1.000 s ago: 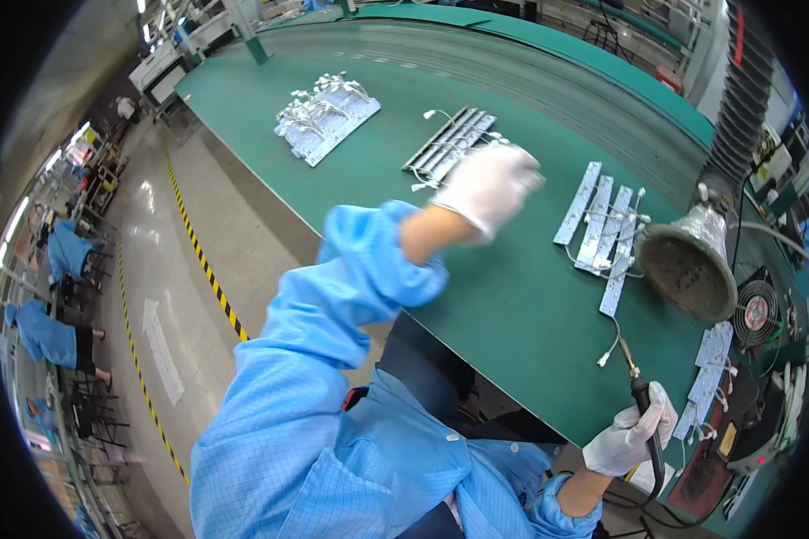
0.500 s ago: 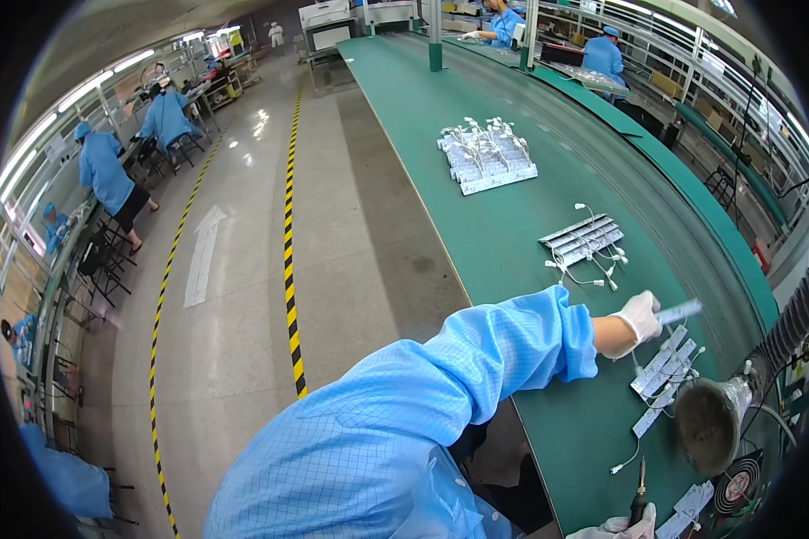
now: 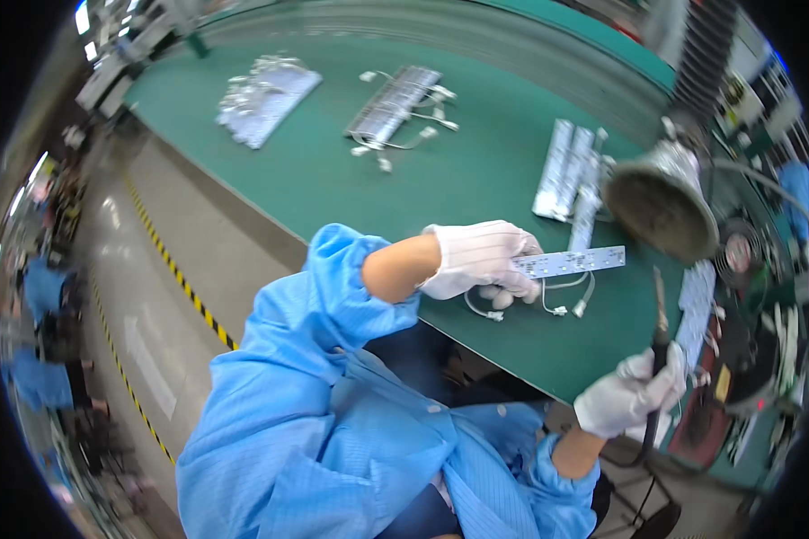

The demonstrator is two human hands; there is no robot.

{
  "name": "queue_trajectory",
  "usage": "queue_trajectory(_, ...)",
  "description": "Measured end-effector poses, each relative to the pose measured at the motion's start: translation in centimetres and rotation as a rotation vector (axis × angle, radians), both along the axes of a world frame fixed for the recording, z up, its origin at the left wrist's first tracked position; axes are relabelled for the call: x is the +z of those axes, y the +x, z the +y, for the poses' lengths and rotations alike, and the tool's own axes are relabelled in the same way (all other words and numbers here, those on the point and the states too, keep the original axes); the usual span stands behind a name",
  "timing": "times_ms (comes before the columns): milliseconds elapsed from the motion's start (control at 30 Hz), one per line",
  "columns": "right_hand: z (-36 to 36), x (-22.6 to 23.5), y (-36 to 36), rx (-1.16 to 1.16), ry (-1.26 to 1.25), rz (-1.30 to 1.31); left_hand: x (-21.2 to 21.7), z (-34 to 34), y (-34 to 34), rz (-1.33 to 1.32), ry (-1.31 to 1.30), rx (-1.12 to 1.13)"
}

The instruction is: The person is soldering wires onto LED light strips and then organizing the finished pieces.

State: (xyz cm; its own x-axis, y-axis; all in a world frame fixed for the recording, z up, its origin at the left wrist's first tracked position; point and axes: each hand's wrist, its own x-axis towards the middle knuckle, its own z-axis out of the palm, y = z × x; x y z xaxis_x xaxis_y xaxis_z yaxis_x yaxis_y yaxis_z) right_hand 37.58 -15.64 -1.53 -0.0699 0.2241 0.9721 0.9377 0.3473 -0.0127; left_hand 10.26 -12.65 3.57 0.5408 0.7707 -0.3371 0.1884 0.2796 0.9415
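Note:
My left hand (image 3: 484, 260), in a white glove, is closed on the near end of a white LED strip board (image 3: 577, 261). White wires with small connectors (image 3: 562, 310) hang below the board and past my fingers. My right hand (image 3: 631, 393), also gloved, grips the dark handle of a soldering iron (image 3: 661, 310), whose tip points up and away from me, to the right of the board's free end. Beyond the board lie several silvery strip boards (image 3: 559, 171), partly hidden by a cone-shaped fume extractor hood (image 3: 663, 202).
A stack of wired strips (image 3: 265, 99) and a smaller bundle (image 3: 395, 103) lie farther left on the green table (image 3: 333, 180). At right are more strips (image 3: 695, 310), a round fan (image 3: 737, 250) and a ribbed hose (image 3: 706, 54). A striped floor line (image 3: 175, 269) runs left of the table.
My left hand has drawn the strip board back from the far strips to in front of me. My view has swung right, and my right hand with the soldering iron shows more fully.

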Motion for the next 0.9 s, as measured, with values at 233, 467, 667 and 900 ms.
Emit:
queue_trajectory(233, -1.2, -0.8, 0.8, 0.376, -0.248, 0.068, -1.9, 1.8, 6.2, 0.142, 0.010, 0.037)
queue_trajectory(467, -2.2, -0.7, 1.5, 0.700, -0.599, 0.239, -0.9, 1.0, 6.6, 0.275, 0.053, 0.053)
queue_trajectory(667, -2.0, -0.6, 0.8, 0.715, -0.595, 0.265, -0.8, 0.9, 6.6, 0.273, 0.057, 0.057)
queue_trajectory(900, -1.8, -0.2, -0.5, 0.755, -0.597, 0.462, -0.8, 0.7, 6.5, 0.250, 0.075, 0.071)
